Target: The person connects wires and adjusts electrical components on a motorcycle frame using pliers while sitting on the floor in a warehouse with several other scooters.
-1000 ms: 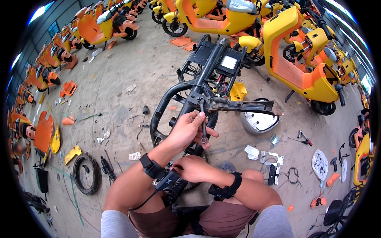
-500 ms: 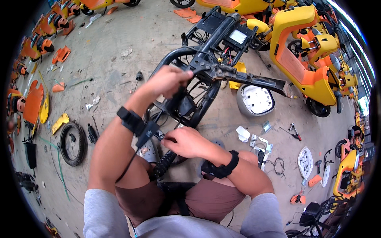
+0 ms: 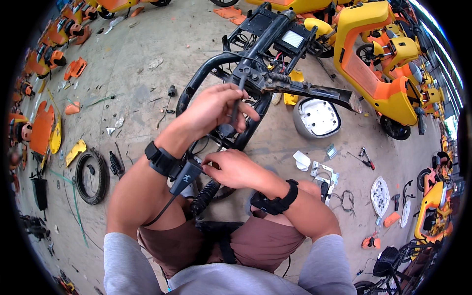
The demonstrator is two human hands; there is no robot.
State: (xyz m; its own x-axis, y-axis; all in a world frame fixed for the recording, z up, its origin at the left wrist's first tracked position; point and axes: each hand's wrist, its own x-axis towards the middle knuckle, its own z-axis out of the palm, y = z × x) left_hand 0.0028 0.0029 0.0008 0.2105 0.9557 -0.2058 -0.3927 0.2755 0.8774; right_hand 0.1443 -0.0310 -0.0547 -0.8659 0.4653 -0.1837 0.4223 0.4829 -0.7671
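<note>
A bare black scooter frame lies on the floor in front of me, with a dark metal arm jutting to the right. My left hand reaches over it, its thumb and fingers loosely around a dark wrench. The wrench's far end is at a bolt on the frame's joint. Lower and nearer, my right hand is closed with thumb and fingertips pinched beside the frame's near end; what they grip is hidden. A black coil-spring shock absorber leans between my knees.
A loose tyre and another shock absorber lie at left. At right are a grey-white round housing, metal brackets and red-handled pliers. A yellow-orange scooter stands at the far right.
The wrench has swung from pointing sideways to lying nearly lengthwise toward me. My left hand has turned with it, and its fingers have loosened. My right hand has shifted slightly toward me.
</note>
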